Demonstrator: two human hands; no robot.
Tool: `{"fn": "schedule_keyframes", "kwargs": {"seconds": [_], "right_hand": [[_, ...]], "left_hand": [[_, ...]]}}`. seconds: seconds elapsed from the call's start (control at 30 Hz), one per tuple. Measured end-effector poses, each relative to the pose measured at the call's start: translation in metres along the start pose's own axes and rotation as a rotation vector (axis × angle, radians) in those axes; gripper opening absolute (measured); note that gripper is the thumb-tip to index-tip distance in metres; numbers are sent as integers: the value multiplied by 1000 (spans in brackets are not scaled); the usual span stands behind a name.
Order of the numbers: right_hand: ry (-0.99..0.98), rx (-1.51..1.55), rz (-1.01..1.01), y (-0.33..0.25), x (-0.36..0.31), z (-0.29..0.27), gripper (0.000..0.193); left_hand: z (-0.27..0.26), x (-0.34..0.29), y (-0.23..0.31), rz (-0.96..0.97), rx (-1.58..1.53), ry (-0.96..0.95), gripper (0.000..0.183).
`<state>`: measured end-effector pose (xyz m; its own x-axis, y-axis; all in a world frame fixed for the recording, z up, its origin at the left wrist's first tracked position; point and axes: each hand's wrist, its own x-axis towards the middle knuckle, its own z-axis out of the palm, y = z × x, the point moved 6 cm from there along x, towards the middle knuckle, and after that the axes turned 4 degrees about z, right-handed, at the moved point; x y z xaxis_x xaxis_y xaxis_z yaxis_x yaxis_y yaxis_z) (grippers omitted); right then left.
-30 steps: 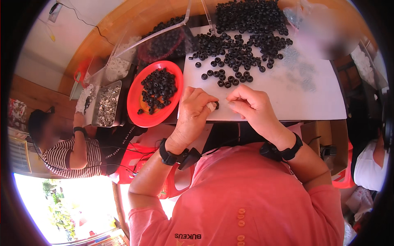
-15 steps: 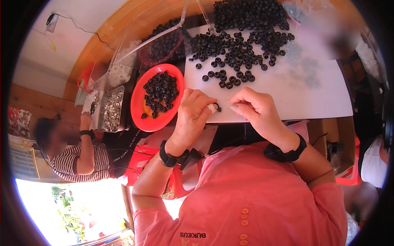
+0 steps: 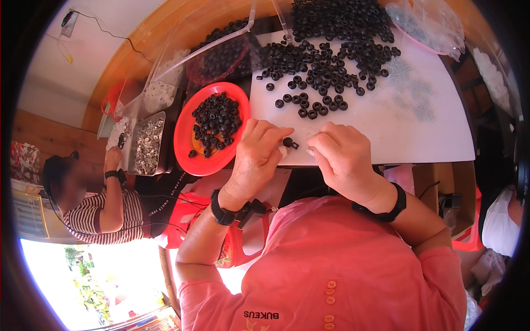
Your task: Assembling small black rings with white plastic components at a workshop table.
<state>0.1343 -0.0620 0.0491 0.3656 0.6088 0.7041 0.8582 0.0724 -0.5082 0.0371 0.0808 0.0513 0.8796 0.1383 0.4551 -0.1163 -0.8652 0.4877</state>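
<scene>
My left hand (image 3: 258, 151) is closed at the table's near edge, pinching a small black round part (image 3: 290, 143) with a short stub. A pale wrap shows at its fingertips. To its right, my right hand (image 3: 346, 157) has thumb and forefinger pressed together, close to the black part but apart from it. Whatever it pinches is too small to make out. Beyond both hands, loose black round parts with holes (image 3: 317, 105) lie on the white tabletop (image 3: 447, 127). To the left, a red oval plate (image 3: 185, 151) holds more black parts.
Small clear pieces (image 3: 408, 88) lie scattered at right. Behind them is a bowl with a clear plastic bag (image 3: 441, 27). Left of the plate stands a metal tray (image 3: 163, 144) of small metallic pieces. A co-worker in a striped shirt (image 3: 113, 215) sits there. A clear bin (image 3: 207, 52) stands behind the plate.
My right hand has turned, its knuckles now more over the fingertips. More of the black part shows at my left fingertips. The blurred shape at upper right is gone, uncovering the bagged bowl.
</scene>
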Motion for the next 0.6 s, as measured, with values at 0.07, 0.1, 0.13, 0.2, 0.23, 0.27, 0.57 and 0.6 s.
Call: {"fn": "schedule_keyframes", "kwargs": {"seconds": [0.07,0.1,0.13,0.2,0.23,0.27,0.57,0.6], "right_hand": [[-26,-132,-68,-4,3,11,21],[-30,-133,-71,-6,4,15,21],[-72,-197,-60,-7,5,21,20],[-117,-262,-52,-9,6,30,19],[-119,-301,-55,-9,6,32,18],[-122,-340,-58,-9,6,34,16],[-145,-429,-64,-7,8,38,16],[-148,-433,-69,-7,8,36,16]], "left_hand": [[0,-3,2,4,6,32,39],[-1,-5,2,7,13,62,39],[1,-6,0,5,12,67,39],[4,-6,2,92,103,55,37],[4,-6,2,91,101,59,37],[5,-5,3,96,133,48,37],[10,-3,2,62,141,112,33],[10,-6,1,37,91,133,32]]}}
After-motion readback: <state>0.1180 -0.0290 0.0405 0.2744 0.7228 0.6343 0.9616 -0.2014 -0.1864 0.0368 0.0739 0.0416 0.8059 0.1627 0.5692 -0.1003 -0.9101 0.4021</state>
